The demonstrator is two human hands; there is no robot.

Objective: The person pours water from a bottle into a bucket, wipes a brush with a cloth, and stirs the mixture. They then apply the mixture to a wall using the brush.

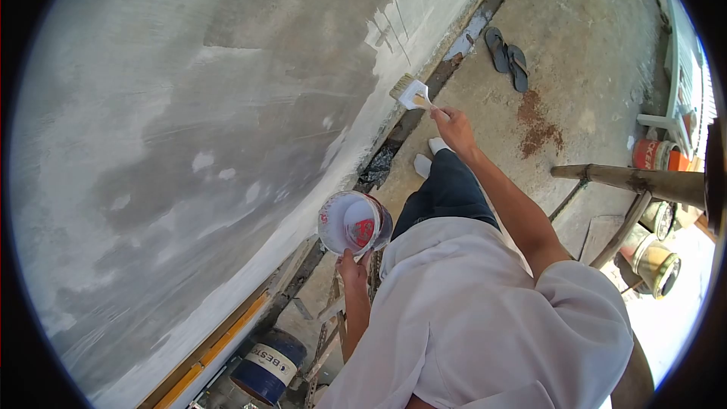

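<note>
My left hand (353,270) grips the near rim of a paint bucket (330,221), which is held in front of my body beside the wall. White paint and a red patch show inside it. My right hand (455,130) is closed round the handle of a wide paintbrush (414,95) with white paint over its ferrule. The bristles point left, right at the lower edge of the wall (250,106). Wet-looking grey areas and paler whitish patches cover that wall.
Dark flip-flops (507,59) lie on the concrete floor (583,38) near a reddish-brown stain (539,123). A narrow gutter (405,127) runs along the wall's foot. A blue drum (268,366) stands at lower left. Wooden poles (632,179) and several buckets (657,269) are at right.
</note>
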